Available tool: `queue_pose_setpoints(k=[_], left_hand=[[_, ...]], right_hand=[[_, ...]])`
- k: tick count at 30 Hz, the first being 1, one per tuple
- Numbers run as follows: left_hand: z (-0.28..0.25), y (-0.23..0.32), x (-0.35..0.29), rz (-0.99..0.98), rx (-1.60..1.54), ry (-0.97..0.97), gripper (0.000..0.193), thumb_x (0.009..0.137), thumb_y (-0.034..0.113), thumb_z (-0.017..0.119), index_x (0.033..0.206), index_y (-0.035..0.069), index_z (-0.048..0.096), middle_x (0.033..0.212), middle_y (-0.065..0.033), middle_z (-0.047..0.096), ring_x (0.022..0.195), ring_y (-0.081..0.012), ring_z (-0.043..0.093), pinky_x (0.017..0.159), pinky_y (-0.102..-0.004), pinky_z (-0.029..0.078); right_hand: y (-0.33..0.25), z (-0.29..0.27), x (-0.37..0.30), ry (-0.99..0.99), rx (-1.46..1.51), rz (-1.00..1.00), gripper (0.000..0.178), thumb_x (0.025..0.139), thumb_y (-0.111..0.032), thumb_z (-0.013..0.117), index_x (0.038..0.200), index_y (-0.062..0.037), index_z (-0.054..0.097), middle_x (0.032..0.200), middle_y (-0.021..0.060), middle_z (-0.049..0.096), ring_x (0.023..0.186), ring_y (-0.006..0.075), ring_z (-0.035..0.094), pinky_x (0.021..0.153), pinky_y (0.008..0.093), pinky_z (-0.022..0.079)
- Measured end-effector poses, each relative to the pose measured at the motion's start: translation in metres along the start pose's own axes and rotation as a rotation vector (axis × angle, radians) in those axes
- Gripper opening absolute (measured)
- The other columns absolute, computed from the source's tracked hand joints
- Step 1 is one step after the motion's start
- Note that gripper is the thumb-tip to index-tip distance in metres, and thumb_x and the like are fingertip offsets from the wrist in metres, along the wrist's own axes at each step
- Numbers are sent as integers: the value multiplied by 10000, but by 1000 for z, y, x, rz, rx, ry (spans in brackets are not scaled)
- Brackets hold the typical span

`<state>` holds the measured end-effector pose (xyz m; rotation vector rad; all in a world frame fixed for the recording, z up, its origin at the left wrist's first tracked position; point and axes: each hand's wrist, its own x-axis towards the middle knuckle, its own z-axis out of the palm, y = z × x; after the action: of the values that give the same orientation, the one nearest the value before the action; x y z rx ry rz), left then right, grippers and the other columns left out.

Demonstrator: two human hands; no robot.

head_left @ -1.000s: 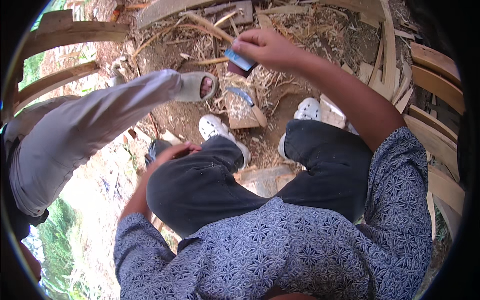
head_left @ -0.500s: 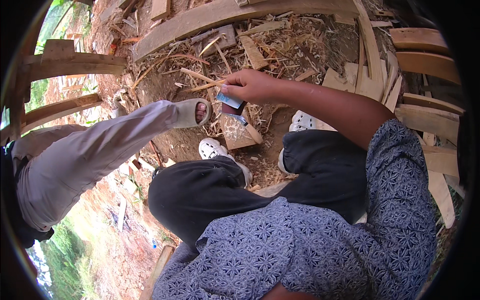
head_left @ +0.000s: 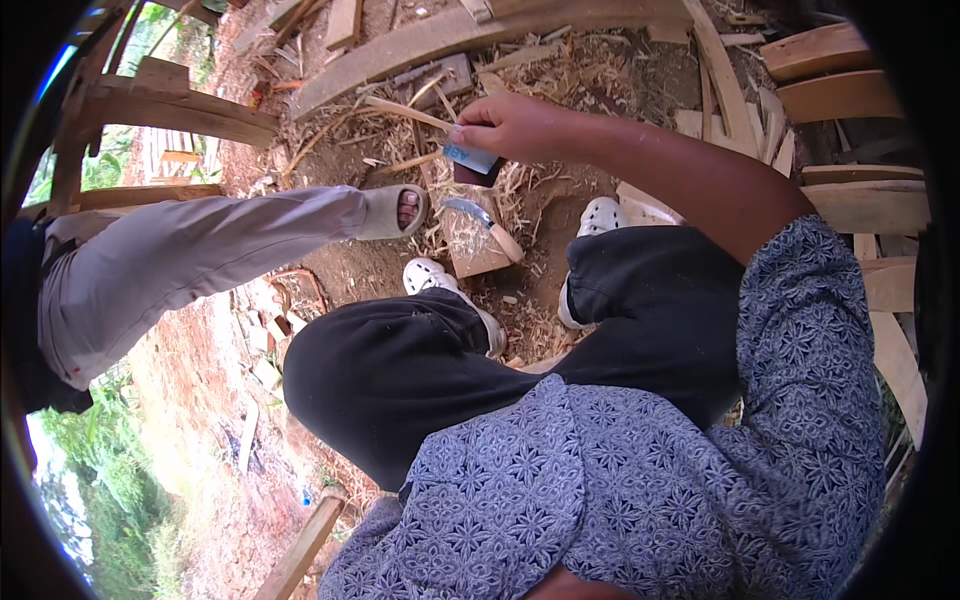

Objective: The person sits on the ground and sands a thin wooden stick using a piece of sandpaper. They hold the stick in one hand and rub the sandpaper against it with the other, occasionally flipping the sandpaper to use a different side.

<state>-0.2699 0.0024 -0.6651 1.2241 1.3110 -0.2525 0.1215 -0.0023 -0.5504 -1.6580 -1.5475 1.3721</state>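
Observation:
My right hand (head_left: 490, 127) is closed in a pinch, held out over the ground beyond my feet. In it are a thin pale wooden stick (head_left: 408, 112), pointing left, and a piece of sandpaper (head_left: 473, 164) with a light blue printed back and a dark maroon face, hanging below the fingers. Below the hand, a knife (head_left: 503, 240) with a curved blade and a wooden handle lies on a wooden block (head_left: 478, 262) between my white clogs. A second thin stick (head_left: 415, 162) lies just left of the sandpaper. My left hand is out of view.
Another person's leg (head_left: 230, 225) in grey trousers reaches in from the left, its sandal (head_left: 395, 212) near the block. Wood shavings (head_left: 590, 90) cover the ground. A long curved beam (head_left: 420, 55) lies beyond. Curved boards (head_left: 840, 95) are stacked at right; a wooden frame (head_left: 185, 108) stands at left.
My right hand has moved slightly farther away, carrying the stick and the sandpaper. The knife's blade, partly covered before, now shows fully. The whole view has shifted a little.

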Motion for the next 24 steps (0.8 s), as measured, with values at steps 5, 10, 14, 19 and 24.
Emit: queue_pose_setpoints(k=[5, 10, 14, 19, 24], left_hand=[[28, -152, -85, -315, 207, -231, 390, 1004, 242, 538, 1300, -12, 562, 1187, -129, 678, 1102, -246, 656, 897, -370, 567], [74, -241, -176, -442, 172, -630, 377, 1009, 206, 530, 1307, -25, 551, 1184, -133, 682, 1097, -252, 663, 879, -375, 585], [61, -231, -212, -426, -29, -809, 368, 1013, 178, 525, 1312, -35, 542, 1181, -136, 686, 1094, -257, 669, 865, -379, 599], [-80, 52, -272, -162, 543, 219, 238, 933, 191, 614, 1087, 13, 646, 863, -136, 740, 787, -255, 720, 791, -410, 563], [-48, 221, -286, 837, 389, 577, 413, 1053, 385, 461, 1106, 16, 639, 728, -21, 636, 611, -85, 579, 575, -255, 446]], right_hand=[[-65, -22, -24, 194, 25, -184, 360, 975, -379, 608, 1098, -54, 703, 834, 64, 688, 707, 126, 615, 634, 315, 488], [-107, -22, -74, 247, -130, -445, 360, 1021, -358, 553, 1080, -20, 664, 721, -13, 575, 631, 56, 477, 560, 266, 385], [-132, 2, -111, 201, -130, -487, 346, 1027, -353, 551, 1047, -23, 656, 666, -28, 499, 610, 54, 427, 551, 271, 359], [-142, 24, -131, 210, -63, -517, 309, 1027, -311, 560, 1041, -14, 644, 699, 2, 526, 659, 70, 477, 599, 280, 397], [-158, 30, -137, 255, -110, -527, 271, 1006, -248, 562, 1014, 9, 650, 794, 140, 652, 691, 232, 606, 653, 390, 460]])
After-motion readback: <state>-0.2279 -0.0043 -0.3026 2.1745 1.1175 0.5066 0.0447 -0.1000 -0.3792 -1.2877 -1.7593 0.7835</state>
